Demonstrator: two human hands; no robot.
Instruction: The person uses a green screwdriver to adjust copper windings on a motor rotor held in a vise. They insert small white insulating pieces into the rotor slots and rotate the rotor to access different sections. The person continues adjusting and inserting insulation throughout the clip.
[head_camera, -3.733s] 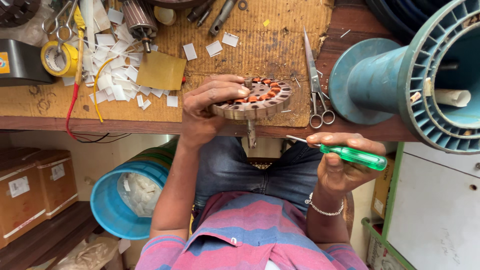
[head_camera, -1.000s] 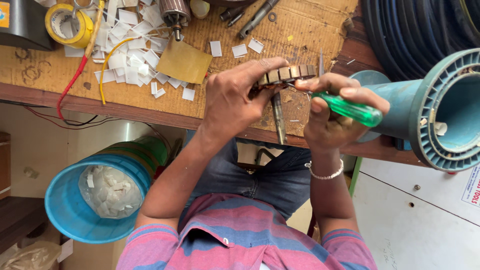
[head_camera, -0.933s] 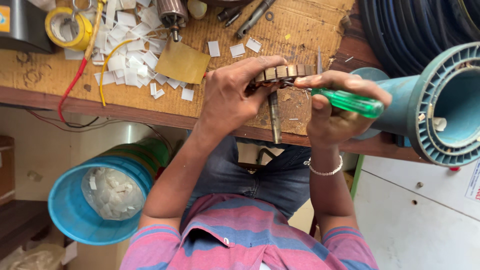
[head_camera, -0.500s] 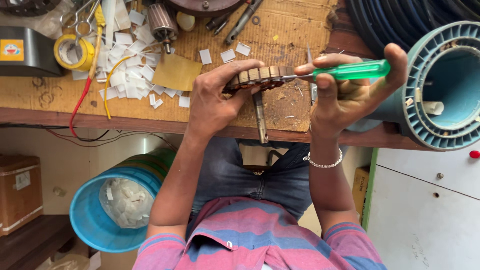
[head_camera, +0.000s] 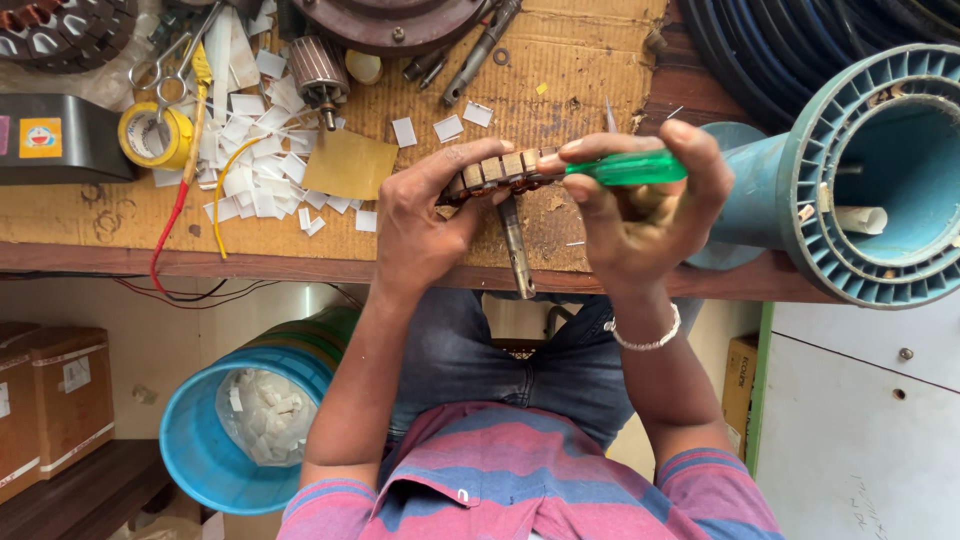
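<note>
Your left hand (head_camera: 425, 225) curls shut, thumb toward three o'clock; your right hand (head_camera: 640, 215) fists closed, fingers pointing to nine o'clock, forearms converging.

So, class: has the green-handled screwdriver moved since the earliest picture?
Yes. The right hand has lifted the green-handled screwdriver from below the wooden bench edge up over the benchtop, its tip now at the motor core.

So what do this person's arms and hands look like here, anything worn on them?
Both arms are bare from the short sleeves down. The sleeves belong to a collared shirt with broad pink, purple and blue stripes. The left hand has no ring, watch or glove showing. The right hand is also ungloved; a thin silvery bracelet circles its wrist.
</note>
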